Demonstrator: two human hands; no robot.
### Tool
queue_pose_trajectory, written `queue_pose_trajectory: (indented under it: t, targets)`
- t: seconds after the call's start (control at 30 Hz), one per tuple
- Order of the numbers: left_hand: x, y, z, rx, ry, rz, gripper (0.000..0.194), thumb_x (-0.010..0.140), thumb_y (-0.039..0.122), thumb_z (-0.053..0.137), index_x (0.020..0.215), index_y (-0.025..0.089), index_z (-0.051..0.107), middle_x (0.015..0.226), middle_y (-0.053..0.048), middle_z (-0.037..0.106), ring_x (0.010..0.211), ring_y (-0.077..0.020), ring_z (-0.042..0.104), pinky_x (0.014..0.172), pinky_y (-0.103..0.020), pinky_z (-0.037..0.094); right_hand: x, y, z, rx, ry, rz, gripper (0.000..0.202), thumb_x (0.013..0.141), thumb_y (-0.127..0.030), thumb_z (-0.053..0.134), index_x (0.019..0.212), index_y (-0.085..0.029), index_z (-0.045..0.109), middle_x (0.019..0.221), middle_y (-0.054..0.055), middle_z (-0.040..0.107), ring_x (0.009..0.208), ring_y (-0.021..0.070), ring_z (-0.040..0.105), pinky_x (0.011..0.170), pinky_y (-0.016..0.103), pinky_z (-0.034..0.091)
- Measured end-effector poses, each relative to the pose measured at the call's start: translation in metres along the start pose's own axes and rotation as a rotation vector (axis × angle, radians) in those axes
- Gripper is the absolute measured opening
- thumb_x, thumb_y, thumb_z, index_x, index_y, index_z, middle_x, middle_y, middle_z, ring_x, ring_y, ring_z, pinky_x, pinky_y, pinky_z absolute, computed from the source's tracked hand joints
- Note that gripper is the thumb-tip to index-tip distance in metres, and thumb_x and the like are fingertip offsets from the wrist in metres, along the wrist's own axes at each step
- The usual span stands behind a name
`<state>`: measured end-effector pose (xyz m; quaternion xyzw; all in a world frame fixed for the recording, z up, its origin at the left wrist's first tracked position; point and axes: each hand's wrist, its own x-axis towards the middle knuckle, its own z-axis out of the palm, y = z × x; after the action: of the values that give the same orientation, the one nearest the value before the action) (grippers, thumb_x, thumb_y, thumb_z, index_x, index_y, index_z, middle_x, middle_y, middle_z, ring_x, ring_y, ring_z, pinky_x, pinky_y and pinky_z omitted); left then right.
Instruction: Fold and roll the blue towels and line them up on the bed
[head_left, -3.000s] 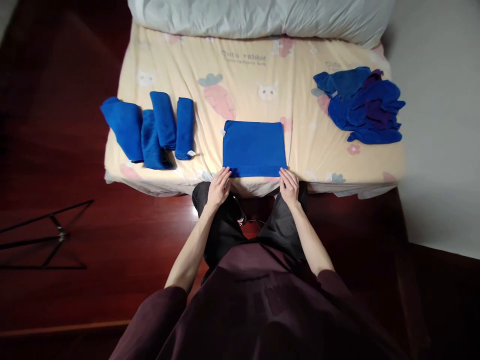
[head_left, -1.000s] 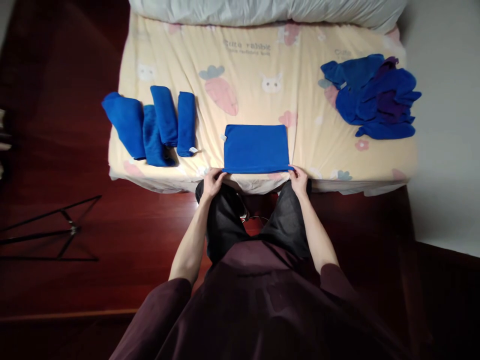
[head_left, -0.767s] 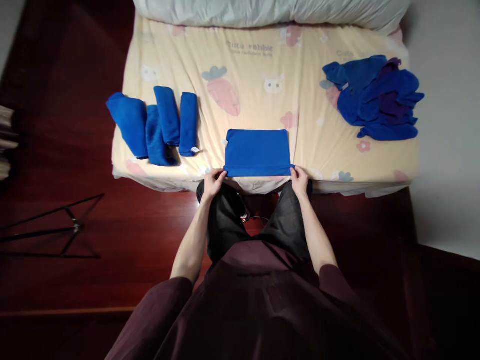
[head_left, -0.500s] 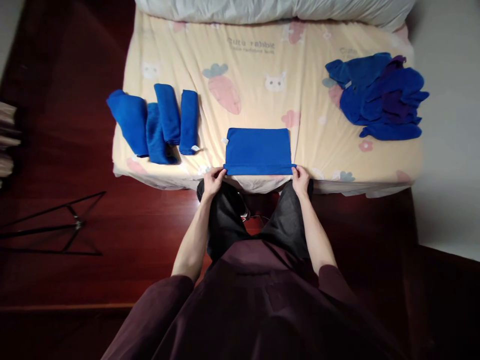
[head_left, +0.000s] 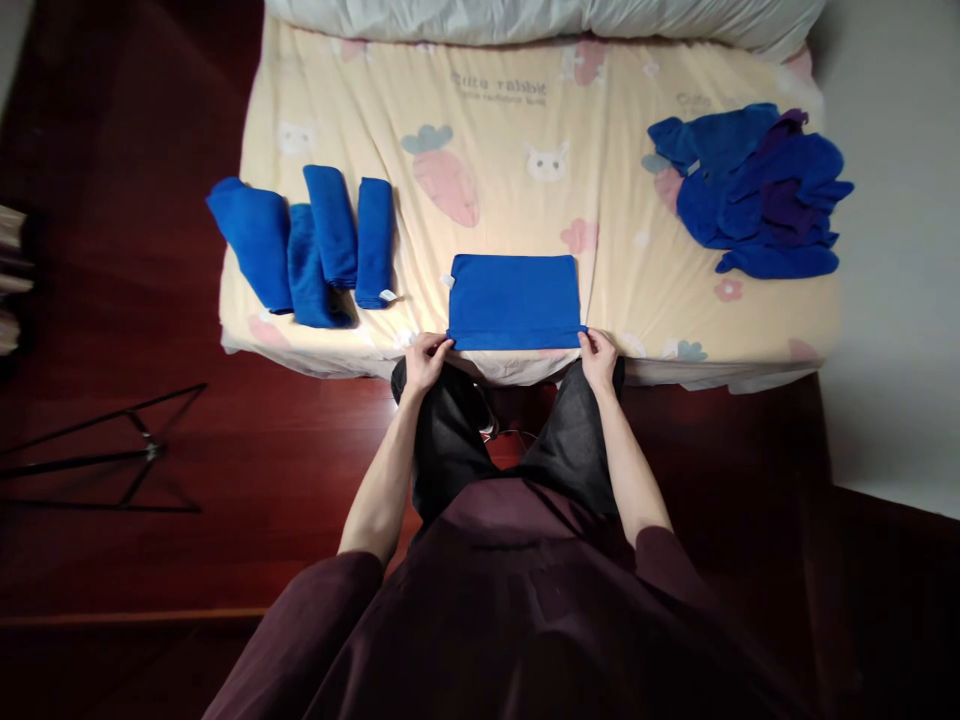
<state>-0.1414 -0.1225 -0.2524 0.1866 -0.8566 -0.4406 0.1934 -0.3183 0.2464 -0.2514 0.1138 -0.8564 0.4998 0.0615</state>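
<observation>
A blue cloth (head_left: 514, 292) lies flat at the bed's near edge, with a narrow folded strip along its near side and a white tag at its left edge. My left hand (head_left: 427, 360) pinches the near left corner. At the near right corner, my right hand (head_left: 598, 358) is closed on the cloth in the same way. Several folded or rolled blue cloths (head_left: 328, 228) lie to the left. Over on the right is a loose heap of blue and purple cloths (head_left: 780, 205).
The bed (head_left: 517, 190) has a yellow sheet with carrot and rabbit prints. A white pillow or quilt (head_left: 540, 18) lines its far side. Black tripod legs (head_left: 152, 450) stand on the dark red floor at left. A pale wall (head_left: 892, 260) rises at right.
My right hand has shifted very slightly left with its corner of the cloth. The whole view has moved a little; both hands still grip the cloth.
</observation>
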Motion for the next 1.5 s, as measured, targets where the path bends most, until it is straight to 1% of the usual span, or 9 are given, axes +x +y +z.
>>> queue_pose_trajectory:
  t: [0.2, 0.4, 0.53, 0.7, 0.87, 1.0, 1.17, 1.3, 1.5]
  targets:
    - [-0.001, 0.002, 0.001, -0.010, -0.027, -0.024, 0.049, 0.101, 0.064, 0.065, 0.106, 0.019, 0.081, 0.097, -0.010, 0.078, 0.088, -0.0234, 0.073, 0.085, -0.037, 0.059, 0.000, -0.002, 0.000, 0.006, -0.001, -0.008, 0.051, 0.101, -0.067, 0.060, 0.104, -0.019, 0.078, 0.107, 0.014, 0.074, 0.092, 0.0249, 0.071, 0.088, 0.039, 0.063]
    - [-0.003, 0.005, 0.002, 0.003, -0.013, 0.011, 0.051, 0.102, 0.065, 0.064, 0.108, 0.018, 0.082, 0.099, -0.011, 0.078, 0.088, -0.0226, 0.072, 0.086, -0.036, 0.059, 0.000, 0.000, 0.000, 0.023, 0.007, 0.000, 0.050, 0.100, -0.066, 0.063, 0.104, -0.019, 0.078, 0.106, 0.013, 0.075, 0.092, 0.0240, 0.072, 0.086, 0.037, 0.064]
    - [-0.002, 0.004, 0.005, 0.018, 0.000, 0.005, 0.054, 0.102, 0.068, 0.062, 0.109, 0.019, 0.083, 0.100, -0.011, 0.079, 0.089, -0.0237, 0.073, 0.086, -0.037, 0.059, 0.000, 0.003, 0.003, 0.020, 0.030, 0.001, 0.050, 0.101, -0.066, 0.063, 0.106, -0.018, 0.079, 0.106, 0.012, 0.074, 0.090, 0.0228, 0.073, 0.084, 0.036, 0.065]
    - [-0.004, 0.002, 0.005, -0.024, 0.026, 0.014, 0.056, 0.100, 0.070, 0.065, 0.110, 0.018, 0.085, 0.103, -0.012, 0.079, 0.088, -0.0245, 0.074, 0.086, -0.038, 0.060, -0.001, 0.006, 0.003, 0.020, 0.054, -0.008, 0.049, 0.102, -0.064, 0.063, 0.104, -0.018, 0.079, 0.104, 0.012, 0.073, 0.090, 0.0231, 0.073, 0.083, 0.036, 0.064]
    - [-0.006, 0.001, 0.004, -0.049, 0.074, 0.009, 0.060, 0.101, 0.072, 0.064, 0.113, 0.017, 0.085, 0.103, -0.013, 0.079, 0.087, -0.0227, 0.074, 0.086, -0.037, 0.061, -0.002, 0.007, 0.003, 0.028, 0.070, -0.001, 0.043, 0.102, -0.059, 0.064, 0.102, -0.018, 0.077, 0.102, 0.011, 0.071, 0.090, 0.0238, 0.071, 0.086, 0.038, 0.063]
    - [-0.004, 0.001, 0.006, -0.042, 0.081, -0.003, 0.062, 0.101, 0.073, 0.064, 0.112, 0.016, 0.085, 0.100, -0.012, 0.079, 0.085, -0.0210, 0.074, 0.085, -0.036, 0.061, 0.000, 0.009, 0.004, 0.017, 0.071, 0.024, 0.037, 0.101, -0.055, 0.065, 0.100, -0.019, 0.075, 0.101, 0.010, 0.071, 0.091, 0.0243, 0.070, 0.087, 0.038, 0.063]
    - [0.001, 0.001, 0.007, -0.025, 0.069, -0.013, 0.053, 0.103, 0.066, 0.066, 0.111, 0.017, 0.085, 0.100, -0.011, 0.079, 0.085, -0.0206, 0.075, 0.086, -0.035, 0.061, 0.001, 0.013, 0.006, 0.003, 0.057, 0.042, 0.037, 0.102, -0.055, 0.064, 0.102, -0.019, 0.075, 0.103, 0.011, 0.070, 0.091, 0.0248, 0.069, 0.089, 0.039, 0.062]
    - [0.004, 0.001, 0.008, 0.003, 0.052, -0.021, 0.048, 0.102, 0.063, 0.066, 0.105, 0.018, 0.085, 0.098, -0.011, 0.080, 0.086, -0.0223, 0.076, 0.088, -0.036, 0.061, 0.003, 0.015, 0.010, -0.036, 0.064, 0.025, 0.041, 0.103, -0.057, 0.060, 0.103, -0.019, 0.074, 0.102, 0.011, 0.069, 0.088, 0.0235, 0.068, 0.086, 0.038, 0.060]
    - [0.008, 0.003, 0.010, 0.012, 0.045, -0.119, 0.044, 0.099, 0.058, 0.069, 0.104, 0.017, 0.083, 0.099, -0.012, 0.082, 0.086, -0.0243, 0.078, 0.085, -0.036, 0.062, 0.005, 0.013, 0.015, -0.070, 0.092, 0.014, 0.040, 0.104, -0.055, 0.061, 0.101, -0.018, 0.074, 0.097, 0.009, 0.069, 0.080, 0.0208, 0.066, 0.079, 0.036, 0.059]
